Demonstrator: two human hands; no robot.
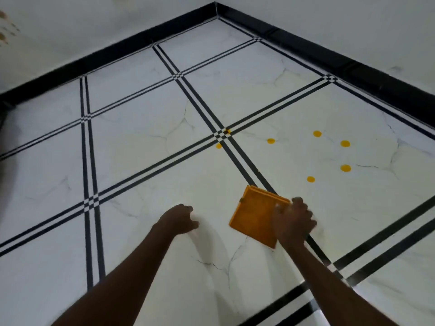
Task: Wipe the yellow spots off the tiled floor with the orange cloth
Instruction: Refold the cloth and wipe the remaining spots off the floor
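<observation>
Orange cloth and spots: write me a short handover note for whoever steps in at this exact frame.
Right hand grips the folded orange cloth by its right edge, low over the tiled floor; contact unclear. Left hand is loosely curled, holding nothing.
Seven yellow spots show beyond the cloth: five on the tile ahead to the right, two by the black line crossing.
Done: cloth in hand. Left: all visible spots.

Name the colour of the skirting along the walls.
Black, glossy skirting strip, clearest in the head view.
</observation>
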